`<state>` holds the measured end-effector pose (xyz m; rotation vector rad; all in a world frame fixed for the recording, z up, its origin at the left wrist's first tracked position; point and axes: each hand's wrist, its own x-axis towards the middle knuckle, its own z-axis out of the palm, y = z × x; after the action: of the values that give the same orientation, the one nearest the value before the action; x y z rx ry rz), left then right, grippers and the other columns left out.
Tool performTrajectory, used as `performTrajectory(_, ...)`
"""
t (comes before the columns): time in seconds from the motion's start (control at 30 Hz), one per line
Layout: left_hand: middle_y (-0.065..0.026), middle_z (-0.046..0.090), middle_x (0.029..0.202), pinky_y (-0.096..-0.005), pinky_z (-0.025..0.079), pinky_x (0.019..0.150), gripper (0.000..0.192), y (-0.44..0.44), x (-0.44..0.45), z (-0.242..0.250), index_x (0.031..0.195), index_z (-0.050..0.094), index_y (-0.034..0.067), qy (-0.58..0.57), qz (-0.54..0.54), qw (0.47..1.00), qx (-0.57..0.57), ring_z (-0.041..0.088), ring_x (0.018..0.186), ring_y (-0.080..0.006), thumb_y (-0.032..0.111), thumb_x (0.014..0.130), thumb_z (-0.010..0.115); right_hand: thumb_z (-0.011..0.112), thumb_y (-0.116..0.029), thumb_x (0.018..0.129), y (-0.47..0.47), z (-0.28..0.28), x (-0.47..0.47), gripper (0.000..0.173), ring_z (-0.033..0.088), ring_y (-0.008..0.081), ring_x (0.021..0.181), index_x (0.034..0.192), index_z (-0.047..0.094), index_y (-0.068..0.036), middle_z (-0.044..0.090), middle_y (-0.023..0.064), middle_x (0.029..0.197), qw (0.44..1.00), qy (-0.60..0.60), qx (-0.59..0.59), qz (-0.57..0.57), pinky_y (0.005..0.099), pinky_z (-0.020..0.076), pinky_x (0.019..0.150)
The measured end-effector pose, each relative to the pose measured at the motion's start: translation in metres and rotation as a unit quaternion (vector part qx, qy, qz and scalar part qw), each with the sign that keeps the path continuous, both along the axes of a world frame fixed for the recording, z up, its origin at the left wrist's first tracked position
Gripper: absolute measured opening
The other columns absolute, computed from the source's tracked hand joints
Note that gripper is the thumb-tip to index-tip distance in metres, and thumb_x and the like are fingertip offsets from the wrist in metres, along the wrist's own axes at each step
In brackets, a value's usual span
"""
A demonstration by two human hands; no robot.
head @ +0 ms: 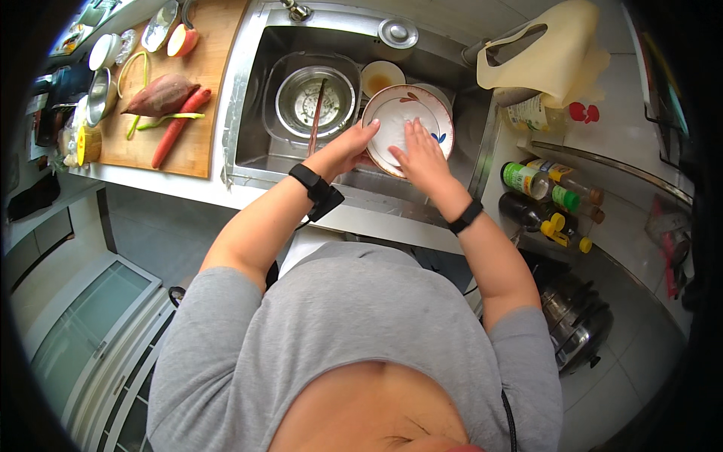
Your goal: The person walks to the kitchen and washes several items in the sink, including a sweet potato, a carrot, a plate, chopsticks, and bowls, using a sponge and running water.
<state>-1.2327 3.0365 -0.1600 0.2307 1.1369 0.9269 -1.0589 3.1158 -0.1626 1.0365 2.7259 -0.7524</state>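
Observation:
Over the stainless steel sink (367,192), my left hand (355,146) grips the left rim of a white plate (390,107) with a reddish border and leaf patterns. The thumb lies on the plate's upper face, and the fingers are partly hidden beneath it. My right hand (421,148) rests on the plate's face, fingers extended and holding nothing. Left of the plate, a metal bowl (284,101) sits in a clear plastic basin (271,129). Chopsticks (317,116) lean in the bowl. Behind the plate is a small white bowl (384,74) with brownish liquid or residue.
A wooden cutting board (189,148) at left bears a sweet potato (161,96), a carrot (174,140), green stems and a cut fruit (182,42). A faucet (296,10) and a round metal strainer or lid (398,34) are behind. Several bottles (522,179) lie right.

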Motion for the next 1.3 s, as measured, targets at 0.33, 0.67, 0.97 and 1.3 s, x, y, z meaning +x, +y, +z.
performTrajectory(0.33,-0.0120,0.061,0.111,-0.0379,0.057,0.073,0.055,-0.004,-0.017,-0.020,0.128,0.042,0.003,0.066,0.044,0.997,-0.017,0.064,0.094,-0.0215,0.048,0.097,0.038,0.041,-0.053,0.093,-0.031,0.004,-0.001,0.070,0.029,0.0307,0.137,0.139,0.034,-0.001,0.032,0.0201,0.146,0.976,0.060,-0.132,0.163,0.0474,0.0281,0.107)
performTrajectory(0.67,-0.0115,0.064,0.096,-0.0371,0.058,0.072,0.050,-0.011,-0.013,-0.033,0.111,0.052,0.001,-0.018,0.079,0.995,-0.056,0.065,0.084,-0.0210,0.046,0.099,0.035,0.032,-0.049,0.096,-0.009,-0.037,-0.061,0.066,0.021,0.0319,0.140,0.144,0.027,-0.004,0.019,0.0209,0.151,0.996,-0.032,-0.042,0.076,0.0498,0.0180,0.111)
performTrajectory(0.97,-0.0136,0.055,0.120,-0.0427,0.057,0.082,0.050,-0.030,-0.056,-0.036,0.136,0.031,0.006,0.074,0.110,0.990,-0.037,0.062,0.101,-0.0243,0.039,0.099,0.037,0.043,-0.031,0.096,-0.010,-0.020,-0.026,0.055,0.032,0.0307,0.135,0.141,0.031,-0.003,0.030,0.0170,0.147,0.980,-0.069,0.008,0.185,0.0421,0.0255,0.111)
performTrajectory(1.3,-0.0121,0.055,0.118,-0.0423,0.057,0.075,0.045,-0.042,-0.041,-0.038,0.135,0.032,0.007,0.092,0.205,0.974,-0.032,0.063,0.097,-0.0237,0.024,0.096,0.047,0.061,0.002,0.082,-0.034,-0.089,-0.086,0.020,0.062,0.0193,0.084,0.101,0.055,0.003,0.064,0.0112,0.095,0.597,0.381,-0.346,-0.615,0.0354,0.0501,0.074)
